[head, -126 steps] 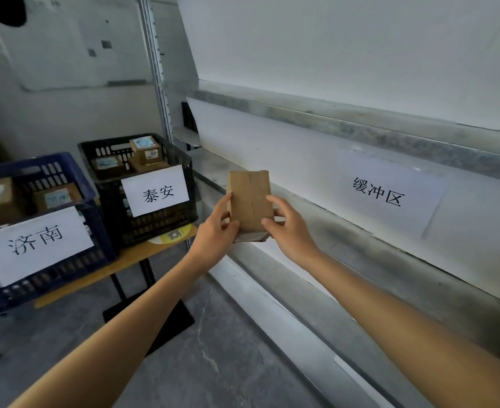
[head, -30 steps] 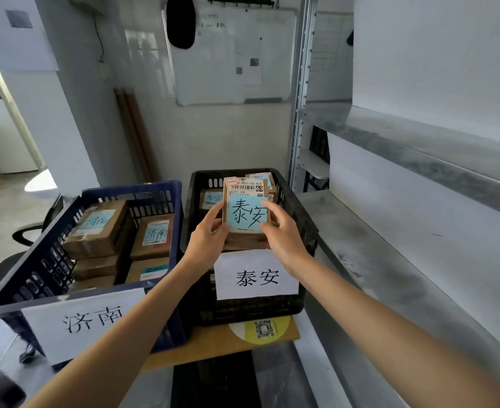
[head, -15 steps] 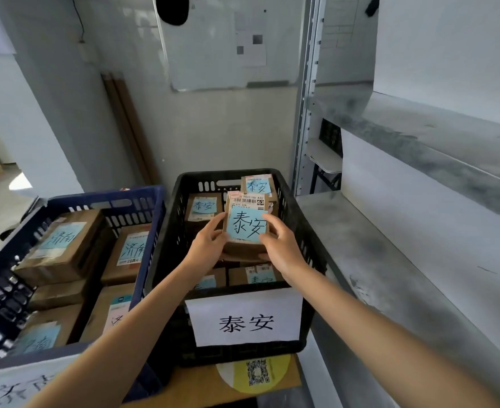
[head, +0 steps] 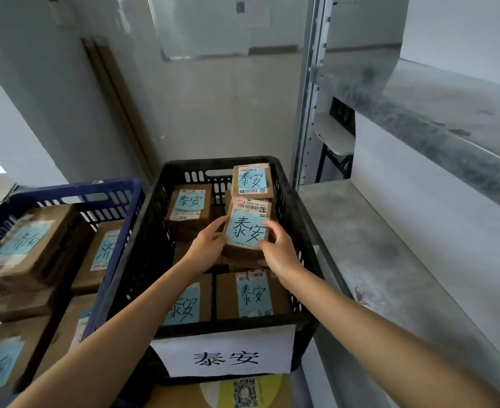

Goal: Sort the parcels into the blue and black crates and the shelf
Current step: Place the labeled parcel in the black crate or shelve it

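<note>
Left hand (head: 206, 248) pinches the left edge of a small brown parcel (head: 247, 228), and the right hand (head: 281, 254) grips its right edge, fingers curled onto its blue label. The parcel sits tilted over the middle of the black crate (head: 157, 240); whether it rests on the parcels beneath is unclear. At far left, the blue crate (head: 75, 189) holds brown boxes with blue labels. Behind it, wooden strips (head: 116, 107) lean against the pale wall, with a whiteboard (head: 213, 28) to their right. Both crates stand on a wooden tabletop (head: 178, 397) bearing a yellow sticker (head: 243, 391). A white paper sign (head: 222, 353) hangs on the black crate's front. Right of a metal upright (head: 309, 98) runs the mottled grey shelf (head: 375, 260).
</note>
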